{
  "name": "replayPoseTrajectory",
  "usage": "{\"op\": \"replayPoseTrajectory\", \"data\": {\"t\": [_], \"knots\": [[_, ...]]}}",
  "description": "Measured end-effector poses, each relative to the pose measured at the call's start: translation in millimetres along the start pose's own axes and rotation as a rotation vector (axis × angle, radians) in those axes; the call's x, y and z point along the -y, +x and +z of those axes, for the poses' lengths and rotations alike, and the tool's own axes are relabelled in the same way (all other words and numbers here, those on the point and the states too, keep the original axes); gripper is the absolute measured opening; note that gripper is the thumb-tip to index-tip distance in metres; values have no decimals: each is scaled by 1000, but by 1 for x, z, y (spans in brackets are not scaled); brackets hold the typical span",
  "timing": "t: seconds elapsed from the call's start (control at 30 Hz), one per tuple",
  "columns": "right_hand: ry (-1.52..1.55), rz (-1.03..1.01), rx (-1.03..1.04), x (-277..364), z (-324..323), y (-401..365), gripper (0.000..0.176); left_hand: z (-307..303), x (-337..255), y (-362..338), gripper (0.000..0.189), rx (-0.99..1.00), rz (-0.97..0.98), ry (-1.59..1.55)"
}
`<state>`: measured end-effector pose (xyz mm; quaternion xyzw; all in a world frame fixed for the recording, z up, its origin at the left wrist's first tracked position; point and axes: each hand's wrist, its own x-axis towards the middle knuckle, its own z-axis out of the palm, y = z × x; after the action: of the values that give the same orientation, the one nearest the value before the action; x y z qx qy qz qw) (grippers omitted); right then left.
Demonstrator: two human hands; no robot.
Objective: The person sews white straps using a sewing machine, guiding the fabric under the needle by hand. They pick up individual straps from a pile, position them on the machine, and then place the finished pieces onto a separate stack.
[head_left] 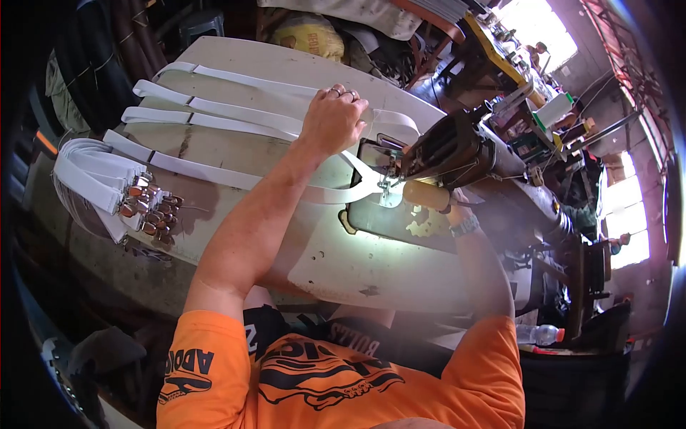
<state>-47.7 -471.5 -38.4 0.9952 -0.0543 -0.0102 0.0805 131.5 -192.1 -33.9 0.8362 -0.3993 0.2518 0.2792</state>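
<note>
My left hand (332,118) is closed on a white strap (243,81) above the worktable, its fingers curled over. One strap loop (332,193) runs to the needle area of a dark sewing machine (446,154), lying beneath its presser foot (386,187). Several more white straps stretch across the table to the left, with small dark bands on them. Beside the machine's head, past a tan cylindrical part (426,194), is my right hand (461,204). Its fingers are mostly hidden there, and what it touches cannot be made out.
A bundle of white straps (93,182) with shiny metal ends (150,207) hangs at the left edge of the worktable (343,250). A yellow sack (307,37) lies behind it. A plastic bottle (539,334) is at right. Another person (536,53) is far back.
</note>
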Motion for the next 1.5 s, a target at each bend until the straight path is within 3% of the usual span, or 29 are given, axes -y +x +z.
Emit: {"op": "replayPoseTrajectory", "data": {"t": [0.13,0.23,0.33,0.43,0.53,0.57,0.67,0.73,0.8,0.87,0.9,0.93,1.0,1.07,1.1,1.2,1.23,1.33,1.4,1.47,1.5], "knots": [[41,65,-54,4,-11,-32,28,0,1,0,38,-12,-36,17],[306,99,-392,26,-36,-102,29,-4,3,3,39,-59,-39,-19],[254,306,-322,26,-32,-150,33,-6,7,7,40,-160,-21,1],[9,183,-428,46,-43,-169,37,-23,5,9,39,-206,23,13],[352,-157,-336,103,-86,-169,42,-63,-5,0,37,-281,108,-17],[315,-367,-349,125,-112,-163,38,-77,-9,-3,36,-307,122,-73],[308,-584,-517,172,-166,-131,33,-123,-28,-15,35,-326,250,-220],[300,-578,-836,187,-181,-88,37,-145,-37,-27,33,-340,339,-272],[177,-484,-933,200,-202,-51,39,-175,-46,-38,38,-316,373,-338],[780,-290,-517,218,-219,-34,40,-196,-46,-43,44,-336,279,-180],[998,-204,-310,223,-226,-28,37,-198,-36,-42,46,-264,213,-255],[789,-219,-367,222,-228,-18,38,-195,-23,-40,48,-196,156,-341],[915,-239,-168,224,-243,-11,37,-203,-10,-40,50,-118,72,-477],[1025,-238,-160,221,-249,-2,35,-210,-9,-42,51,-86,14,-570],[1080,-234,-156,220,-251,5,34,-204,-6,-40,54,-192,82,-591],[1310,-190,-278,227,-271,16,34,-201,17,-7,47,-160,-121,-663],[1323,-191,-293,225,-281,24,37,-213,24,5,36,-94,-117,-407],[1328,-296,-337,235,-317,36,38,-241,62,39,26,-35,-43,-506],[1308,-370,-356,244,-339,50,39,-267,104,64,23,-55,-1,-337],[1280,-449,-366,261,-357,66,40,-314,159,83,21,59,0,-69],[1267,-491,-365,274,-366,74,40,-341,190,89,23,76,131,32]]}}
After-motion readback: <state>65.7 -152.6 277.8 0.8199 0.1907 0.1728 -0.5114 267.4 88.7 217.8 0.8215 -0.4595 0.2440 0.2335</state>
